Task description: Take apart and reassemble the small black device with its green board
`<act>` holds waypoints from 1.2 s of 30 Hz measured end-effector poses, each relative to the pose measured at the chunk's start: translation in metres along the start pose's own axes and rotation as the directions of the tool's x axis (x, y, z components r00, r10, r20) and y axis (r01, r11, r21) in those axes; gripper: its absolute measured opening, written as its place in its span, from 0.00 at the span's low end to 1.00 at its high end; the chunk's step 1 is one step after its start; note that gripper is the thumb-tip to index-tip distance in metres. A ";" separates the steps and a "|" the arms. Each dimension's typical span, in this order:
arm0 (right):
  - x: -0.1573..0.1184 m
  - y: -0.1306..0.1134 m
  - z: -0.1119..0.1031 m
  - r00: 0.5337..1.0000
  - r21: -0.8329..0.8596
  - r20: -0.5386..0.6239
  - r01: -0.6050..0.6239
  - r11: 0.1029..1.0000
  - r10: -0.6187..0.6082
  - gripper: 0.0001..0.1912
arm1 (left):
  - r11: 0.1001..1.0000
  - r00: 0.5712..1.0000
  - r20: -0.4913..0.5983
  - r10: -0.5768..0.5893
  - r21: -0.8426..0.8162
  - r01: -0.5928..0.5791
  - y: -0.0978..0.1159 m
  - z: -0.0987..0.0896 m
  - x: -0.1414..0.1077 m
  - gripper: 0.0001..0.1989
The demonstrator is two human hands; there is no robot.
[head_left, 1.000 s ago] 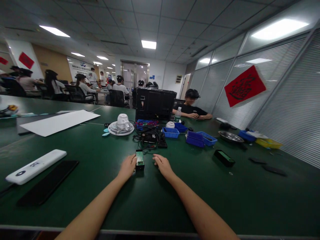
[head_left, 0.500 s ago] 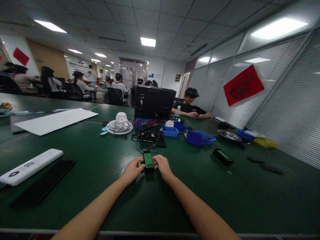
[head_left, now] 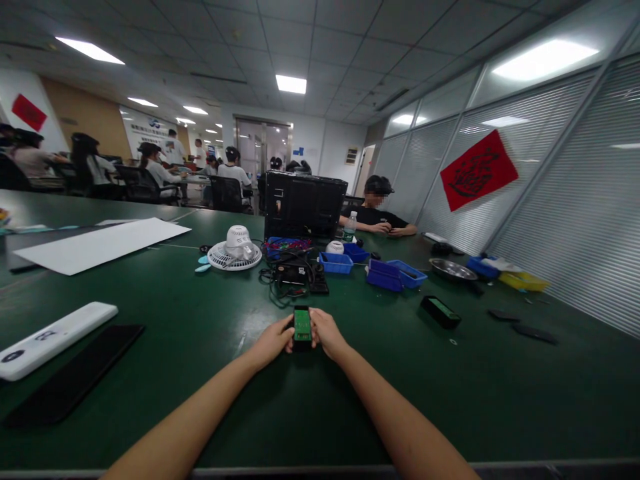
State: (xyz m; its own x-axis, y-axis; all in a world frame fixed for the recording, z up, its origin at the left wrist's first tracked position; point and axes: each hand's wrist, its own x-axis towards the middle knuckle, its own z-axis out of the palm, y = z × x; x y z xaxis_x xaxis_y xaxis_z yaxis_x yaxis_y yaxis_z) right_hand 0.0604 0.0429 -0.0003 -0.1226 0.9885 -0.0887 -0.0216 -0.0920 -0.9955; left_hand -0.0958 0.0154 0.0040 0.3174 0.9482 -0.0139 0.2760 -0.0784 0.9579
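A small black case with a green circuit board (head_left: pixel 302 324) in it is held between both hands over the green table (head_left: pixel 240 413). My left hand (head_left: pixel 273 343) grips its left side, fingers closed on the edge. On the right side, my right hand (head_left: pixel 327 333) holds it the same way, thumb near the top edge. The board faces up towards the camera. Farther right on the table lies a similar black case with a green board (head_left: pixel 441 311).
Beyond my hands are a black adapter with cables (head_left: pixel 291 273), a white fan (head_left: pixel 235 253), blue bins (head_left: pixel 384 275) and a black monitor-like panel (head_left: pixel 304 205). At left lie a white device (head_left: pixel 60 339) and a black strip (head_left: pixel 75 373). A person (head_left: pixel 377 213) sits across.
The held case has turned more squarely to the camera, its board now more upright in view. Both hands remain on it. The whole view has shifted slightly.
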 end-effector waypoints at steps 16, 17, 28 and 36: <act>-0.031 -0.028 0.003 0.971 -0.908 -0.090 0.011 0.418 -0.222 0.41 | 1.000 0.995 -0.100 -0.002 -0.010 0.001 0.001 0.027 0.011 0.26; -0.031 -0.030 0.001 0.971 -0.917 -0.092 0.003 0.399 -0.219 0.40 | 0.999 0.996 -0.086 -0.017 -0.042 0.013 -0.001 0.026 0.012 0.26; -0.006 -0.051 -0.082 0.959 -0.885 -0.270 -0.212 0.415 -0.085 0.27 | 0.985 0.998 -0.062 -0.021 -0.170 0.010 -0.001 0.026 0.009 0.23; -0.001 -0.054 -0.142 0.928 -0.757 -0.356 -0.353 0.550 0.105 0.22 | 0.983 0.997 -0.069 0.016 -0.180 -0.028 -0.003 0.025 0.008 0.26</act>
State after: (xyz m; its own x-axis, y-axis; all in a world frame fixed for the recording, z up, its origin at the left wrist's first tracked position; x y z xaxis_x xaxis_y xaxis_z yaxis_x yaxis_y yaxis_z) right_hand 0.2021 0.0638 0.0486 0.2374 0.9508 -0.1989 0.7824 -0.3085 -0.5410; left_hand -0.0717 0.0152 -0.0058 0.2580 0.9659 0.0210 0.0989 -0.0480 0.9939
